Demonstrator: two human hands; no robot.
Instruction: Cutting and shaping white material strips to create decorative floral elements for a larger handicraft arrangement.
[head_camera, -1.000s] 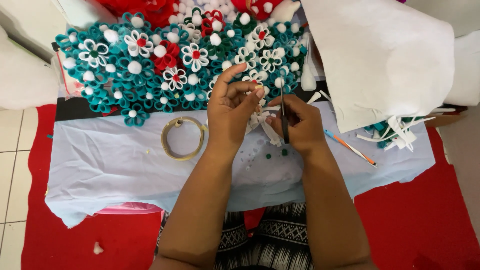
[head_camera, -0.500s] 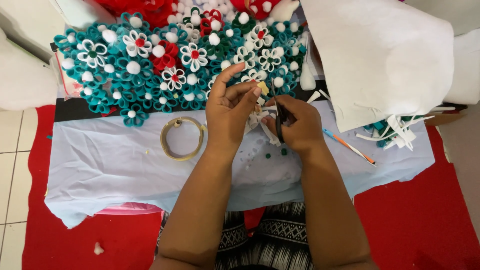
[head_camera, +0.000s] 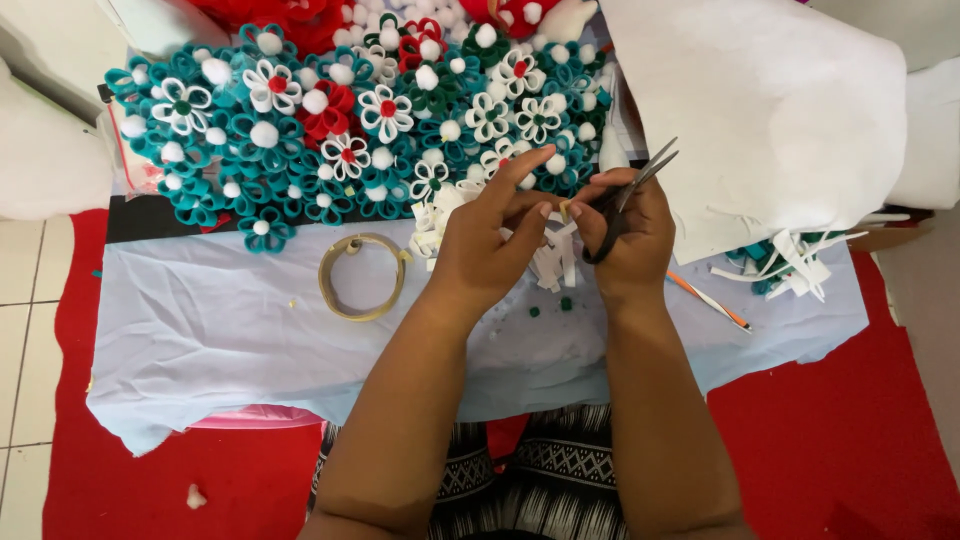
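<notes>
While we lean over the pale blue cloth (head_camera: 200, 340) spread on the low work surface, our left hand (head_camera: 490, 245) pinches a small white felt strip piece (head_camera: 553, 262) between thumb and fingertips, closed on it, just above the cloth. Our right hand (head_camera: 630, 235) is wrapped around the black-handled scissors (head_camera: 628, 195), fingers through the loops and clamped, blades pointing up and away, slightly parted as far as we can tell.

We judge the felt piece to be very light, soft and floppy, not slippery and not fragile, though easily creased or cut wrong; it handles best pinched close to the spot being trimmed, so the loose ends do not droop into the blades. Tiny green beads (head_camera: 566, 303) lie on the cloth just below our hands and would roll if nudged.

To the left of our hands rests a flat roll of tan tape (head_camera: 362, 277), a ring lying on its side. To the right, an orange-and-white pencil (head_camera: 708, 301) lies aslant, and further right a heap of white and teal felt offcuts (head_camera: 785, 262) sits partly under a large white felt sheet (head_camera: 770, 110).

No box, bowl or tray shows; nothing here is held in a container. Beyond our hands spreads a big mat of teal, white and red looped felt flowers with white pompoms (head_camera: 330, 130).
</notes>
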